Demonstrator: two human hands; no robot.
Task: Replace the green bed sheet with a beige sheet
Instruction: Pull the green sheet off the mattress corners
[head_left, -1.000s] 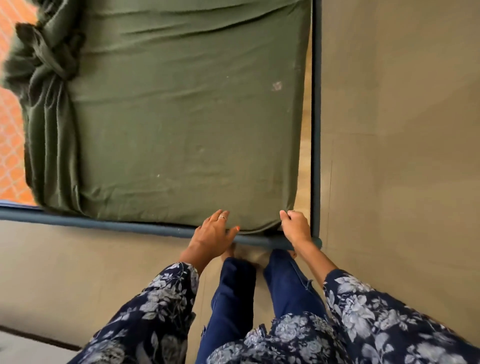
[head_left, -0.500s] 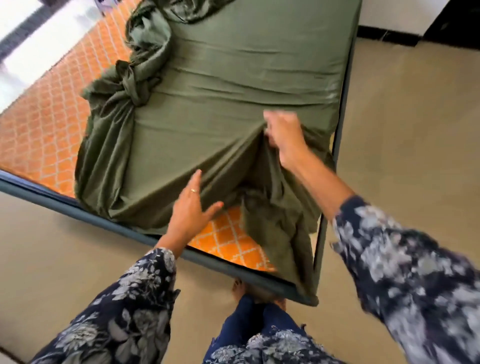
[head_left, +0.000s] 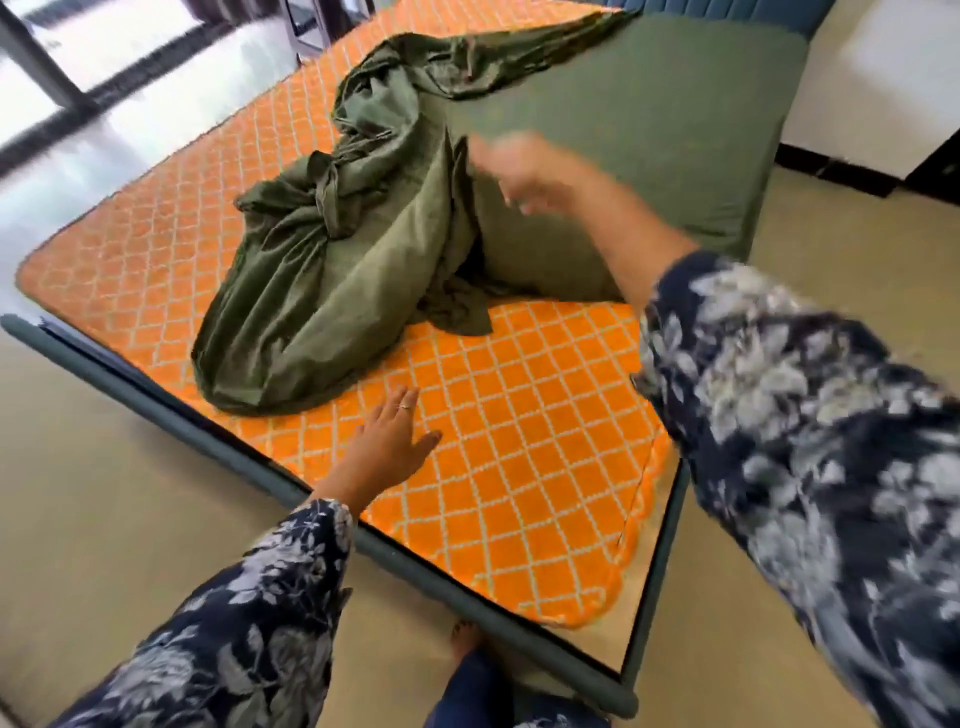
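Since before, right hand, blurred, fingers seemingly pinching, pulled soft light green sheet back; left hand fingers spread.

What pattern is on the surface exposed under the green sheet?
Orange with a pale diamond lattice, seen on the mattress cover in the head view, the only view.

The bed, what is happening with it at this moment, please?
A person is stripping the green sheet off the bed. The right hand, blurred with motion, is at a raised fold of the sheet; whether it grips the fold cannot be told. The left hand is flat and open over the orange quilted cover near the blue bed frame. Most of the sheet lies bunched in the middle, and the far right part remains covered. No beige sheet is in view.
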